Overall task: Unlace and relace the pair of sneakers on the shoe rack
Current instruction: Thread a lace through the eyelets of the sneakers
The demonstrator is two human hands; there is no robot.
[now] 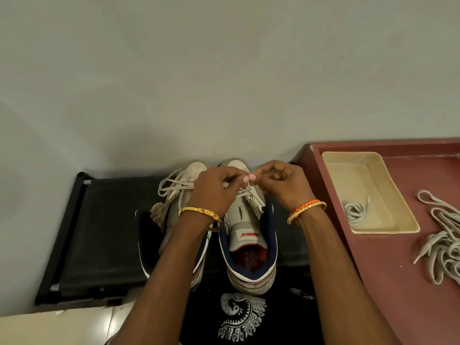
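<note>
I see both sneakers on the rack [104,220], toes at twelve o'clock. Left hand [214,192] and right hand [283,185] pinch the lace [245,190] over the right sneaker [249,235] (left sneaker [179,195] loosely laced). I'd keep the lace flat and pull evenly.

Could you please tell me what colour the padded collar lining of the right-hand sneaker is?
Navy blue, seen clearly in the head view on the right sneaker.

Left sneaker [174,220] half hidden — lace pile [443,250] cropped.
</note>
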